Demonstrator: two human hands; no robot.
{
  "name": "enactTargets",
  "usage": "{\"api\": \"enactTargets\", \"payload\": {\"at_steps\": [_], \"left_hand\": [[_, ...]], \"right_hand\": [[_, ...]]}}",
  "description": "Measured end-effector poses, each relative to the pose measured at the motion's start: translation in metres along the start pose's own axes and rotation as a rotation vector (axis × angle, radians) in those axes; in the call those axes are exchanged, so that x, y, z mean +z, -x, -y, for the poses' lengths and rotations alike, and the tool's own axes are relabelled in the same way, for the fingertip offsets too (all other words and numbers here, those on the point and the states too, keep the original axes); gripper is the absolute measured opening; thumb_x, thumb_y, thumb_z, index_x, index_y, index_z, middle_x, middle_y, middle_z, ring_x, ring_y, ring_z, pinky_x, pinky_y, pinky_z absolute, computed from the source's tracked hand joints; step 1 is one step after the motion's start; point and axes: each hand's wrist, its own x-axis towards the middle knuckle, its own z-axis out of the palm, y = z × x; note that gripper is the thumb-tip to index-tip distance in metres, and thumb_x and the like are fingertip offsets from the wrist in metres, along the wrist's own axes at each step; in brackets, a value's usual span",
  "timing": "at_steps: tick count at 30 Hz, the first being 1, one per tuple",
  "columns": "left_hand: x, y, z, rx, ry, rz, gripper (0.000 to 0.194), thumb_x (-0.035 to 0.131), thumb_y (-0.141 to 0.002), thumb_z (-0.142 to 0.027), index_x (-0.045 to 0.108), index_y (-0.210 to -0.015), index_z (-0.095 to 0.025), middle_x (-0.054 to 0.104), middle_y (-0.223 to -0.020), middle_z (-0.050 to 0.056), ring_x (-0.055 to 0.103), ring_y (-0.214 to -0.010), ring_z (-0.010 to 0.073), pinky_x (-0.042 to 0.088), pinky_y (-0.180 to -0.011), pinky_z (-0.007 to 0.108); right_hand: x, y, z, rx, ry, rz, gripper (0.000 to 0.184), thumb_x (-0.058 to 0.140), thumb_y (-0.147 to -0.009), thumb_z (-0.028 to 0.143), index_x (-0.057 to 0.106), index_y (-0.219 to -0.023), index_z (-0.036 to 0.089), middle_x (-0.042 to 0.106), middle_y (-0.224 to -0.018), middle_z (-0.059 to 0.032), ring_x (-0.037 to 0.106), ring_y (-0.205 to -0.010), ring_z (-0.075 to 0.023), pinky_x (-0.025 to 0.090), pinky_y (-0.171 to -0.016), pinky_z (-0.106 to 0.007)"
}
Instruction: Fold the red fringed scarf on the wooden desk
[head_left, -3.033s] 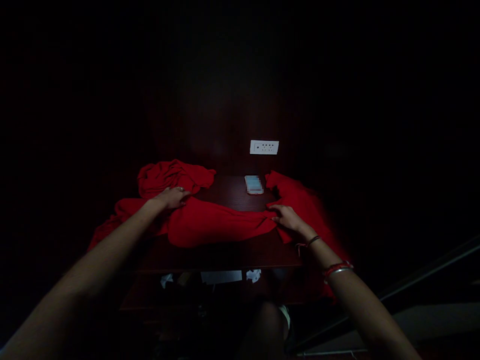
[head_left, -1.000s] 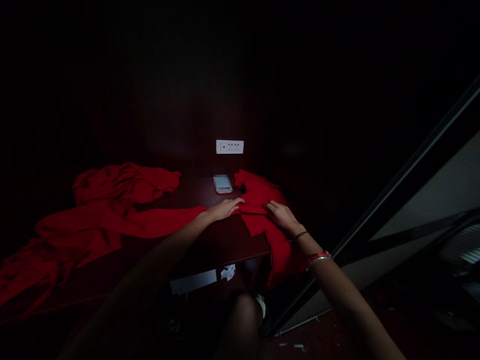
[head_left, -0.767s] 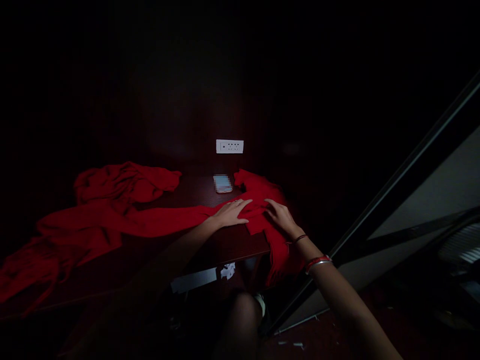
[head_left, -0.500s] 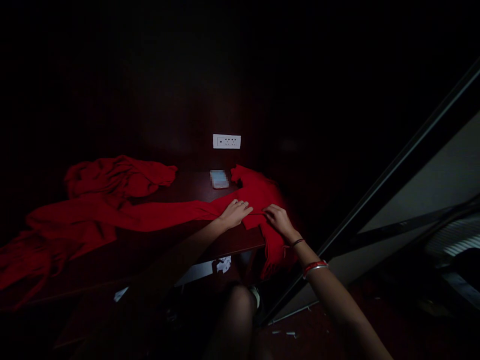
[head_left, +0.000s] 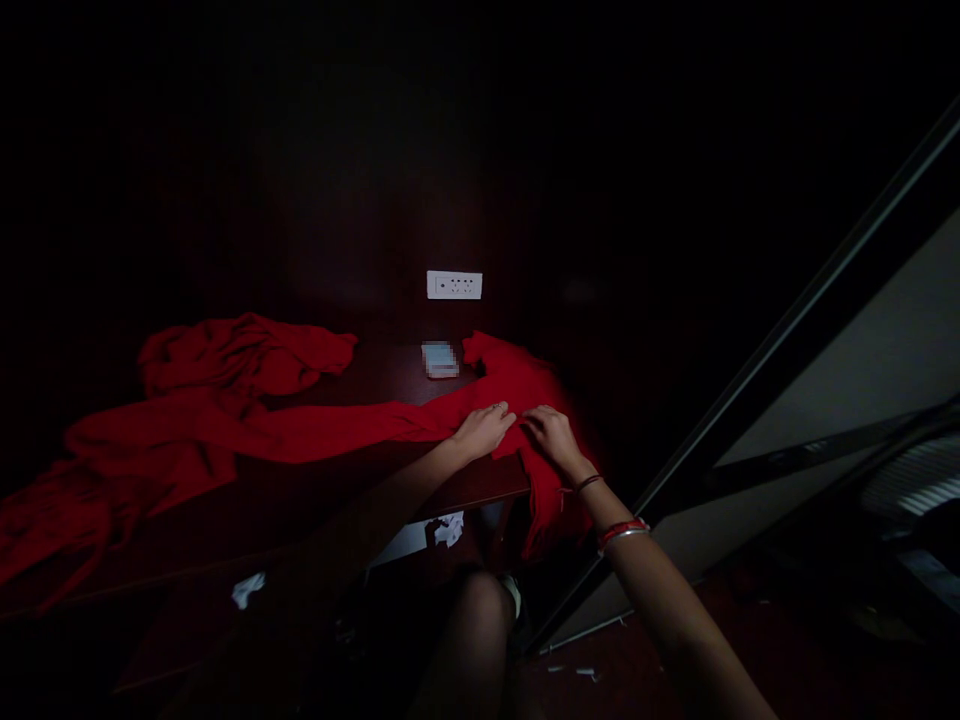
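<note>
A long red fringed cloth (head_left: 330, 432), apparently a scarf, stretches across a dark table (head_left: 390, 368) in the head view. Its right part spreads wide and hangs over the table's edge, while the left part lies in loose folds. My left hand (head_left: 484, 432) is closed, its fingertips pinching the red cloth near the right end of the table. Just to the right, my right hand (head_left: 553, 436) is also closed on the cloth, fingertips close to those of the left. Exactly what part the fingertips pinch is too dark to see.
A white wall socket (head_left: 454, 285) sits behind the table, with a small blurred pale packet (head_left: 440, 360) below it. Crumpled white paper (head_left: 448, 529) lies under the tabletop. A dark-framed panel (head_left: 832, 410) slants up at right, beside what looks like a fan (head_left: 915, 490).
My left hand has moved slightly right, closer to my right hand, so the fingertips nearly meet. My right hand has shifted slightly left. The cloth lies almost the same.
</note>
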Motion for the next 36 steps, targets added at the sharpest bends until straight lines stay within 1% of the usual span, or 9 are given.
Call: {"api": "enactTargets", "payload": {"at_steps": [4,8,12,16,19,22,25,30,36], "left_hand": [[0.002,0.004,0.002,-0.03,-0.025,0.008,0.025,0.033,-0.079,-0.008,0.046,-0.1,-0.014,0.053,-0.099,0.01,0.05,-0.09,0.0197,0.038,-0.075,0.032],[0.0,0.009,-0.002,0.005,-0.049,0.039,0.022,0.033,-0.081,-0.01,0.048,-0.096,-0.013,0.054,-0.093,0.01,0.05,-0.09,0.0208,0.035,-0.079,0.036],[0.001,0.011,-0.003,-0.007,-0.044,0.06,0.023,0.033,-0.081,-0.009,0.047,-0.099,-0.015,0.053,-0.097,0.01,0.05,-0.091,0.0202,0.037,-0.077,0.034],[0.002,0.012,0.0,-0.04,-0.041,0.042,0.025,0.033,-0.081,-0.009,0.046,-0.1,-0.017,0.052,-0.101,0.009,0.048,-0.094,0.0196,0.038,-0.075,0.031],[0.004,0.015,0.002,-0.02,-0.051,0.026,0.025,0.032,-0.081,-0.008,0.047,-0.099,-0.017,0.051,-0.102,0.008,0.048,-0.094,0.0189,0.039,-0.073,0.029],[0.006,0.021,0.006,0.011,-0.078,0.003,0.026,0.032,-0.08,-0.008,0.047,-0.099,-0.017,0.051,-0.103,0.009,0.048,-0.095,0.0198,0.038,-0.075,0.031],[0.01,0.029,0.015,-0.009,-0.109,0.004,0.025,0.033,-0.08,-0.009,0.048,-0.099,-0.017,0.051,-0.103,0.009,0.047,-0.095,0.0207,0.037,-0.077,0.034],[0.014,0.038,0.028,-0.009,-0.104,0.039,0.021,0.036,-0.079,-0.01,0.049,-0.094,-0.018,0.05,-0.102,0.008,0.047,-0.094,0.0187,0.04,-0.072,0.028],[0.019,0.043,0.032,-0.112,-0.168,0.0,0.024,0.035,-0.08,-0.012,0.046,-0.102,-0.016,0.049,-0.105,0.009,0.048,-0.094,0.0197,0.041,-0.073,0.03]], "right_hand": [[0.002,0.005,-0.004,-0.017,0.049,0.025,0.014,0.045,-0.078,0.018,0.059,-0.081,0.018,0.06,-0.077,-0.0057,0.051,-0.073,-0.0156,0.039,-0.068,-0.026],[0.005,0.007,-0.004,-0.006,0.048,0.006,0.015,0.044,-0.078,0.015,0.059,-0.081,0.018,0.059,-0.078,-0.0053,0.05,-0.075,-0.0154,0.039,-0.069,-0.026],[0.006,0.005,-0.003,-0.016,0.037,0.017,0.014,0.044,-0.078,0.016,0.058,-0.08,0.018,0.058,-0.077,-0.0051,0.05,-0.076,-0.0155,0.039,-0.069,-0.026],[0.006,0.007,-0.008,-0.055,0.022,0.05,0.014,0.044,-0.079,0.017,0.057,-0.082,0.018,0.058,-0.079,-0.0046,0.049,-0.077,-0.0152,0.039,-0.07,-0.025],[0.005,0.012,-0.012,-0.069,0.037,0.056,0.015,0.042,-0.08,0.017,0.057,-0.082,0.018,0.058,-0.079,-0.0047,0.049,-0.077,-0.0153,0.039,-0.071,-0.026],[0.005,0.015,-0.015,-0.087,0.062,0.065,0.017,0.041,-0.08,0.017,0.058,-0.082,0.019,0.058,-0.08,-0.0049,0.049,-0.077,-0.0155,0.039,-0.071,-0.027],[0.005,0.016,-0.016,-0.092,0.068,0.06,0.017,0.041,-0.08,0.015,0.058,-0.081,0.019,0.058,-0.081,-0.0049,0.049,-0.078,-0.0157,0.039,-0.071,-0.027],[0.004,0.016,-0.015,-0.072,0.068,0.044,0.018,0.041,-0.078,0.012,0.058,-0.079,0.018,0.058,-0.08,-0.0044,0.049,-0.077,-0.015,0.039,-0.072,-0.026],[0.003,0.017,-0.015,-0.043,0.116,0.046,0.017,0.042,-0.077,0.011,0.058,-0.08,0.017,0.058,-0.08,-0.0047,0.049,-0.078,-0.0145,0.038,-0.072,-0.024]]}}
